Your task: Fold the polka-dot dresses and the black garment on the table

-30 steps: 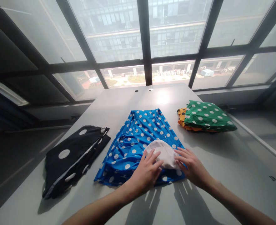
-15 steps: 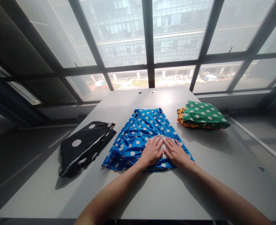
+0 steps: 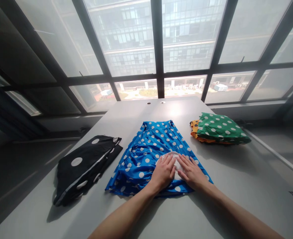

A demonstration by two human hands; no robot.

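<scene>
A blue skirt (image 3: pixel 151 142) with white polka dots lies spread on the white table, its narrow waistband toward the window and its wide hem toward me. Wrinkles run across its left and middle parts. On the lower right of the skirt is a flat white piece with a rounded upper edge (image 3: pixel 178 166), which looks like cloth and is partly covered by my hands. My left hand (image 3: pixel 164 171) rests flat over its left side, fingers stretched out. From the right, my right hand (image 3: pixel 192 171) lies flat over its other side. The thumbs are close together.
A folded black garment (image 3: pixel 86 167) with large white dots lies on the table (image 3: pixel 96 219) to the left. At the right edge sits a folded green polka-dot garment (image 3: pixel 222 127) on top of an orange dotted one (image 3: pixel 194 129). Windows rise beyond the far edge.
The view has shifted slightly, so the table and garments appear lower and a little larger. Both hands stay flat on the white piece, with little visible movement over the skirt.
</scene>
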